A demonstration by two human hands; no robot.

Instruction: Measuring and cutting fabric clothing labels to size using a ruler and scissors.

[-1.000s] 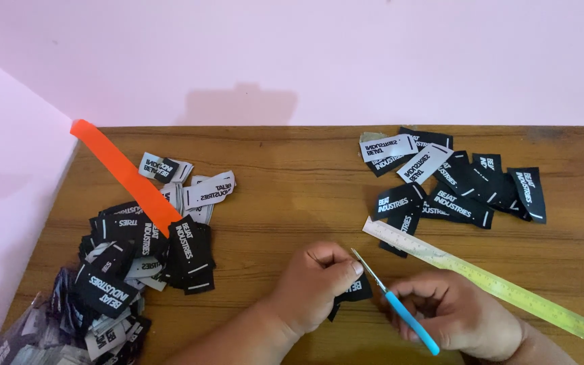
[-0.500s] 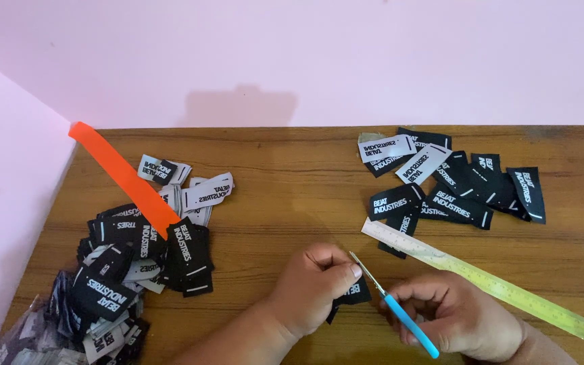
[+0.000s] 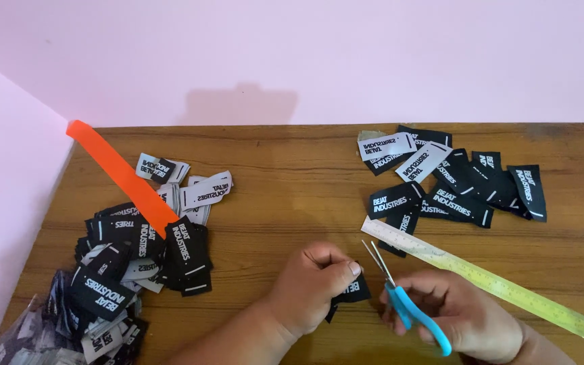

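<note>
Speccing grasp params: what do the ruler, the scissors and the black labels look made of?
Ruler: looks like translucent yellow-green plastic, glossy; wood grain shows faintly through.
Scissors: thin bright blades, likely steel; blue handles, smooth moulded plastic by their look.
Black labels: probably woven or satin fabric; limp, curling edges, soft sheen. The left hand pinches one; the right hand holds the scissors.

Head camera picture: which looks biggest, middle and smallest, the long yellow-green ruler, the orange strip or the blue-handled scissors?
1. Long yellow-green ruler, longest.
2. Flat orange strip, shorter but wider.
3. Blue-handled scissors in the right hand, smallest, though partly hidden by fingers.
</note>
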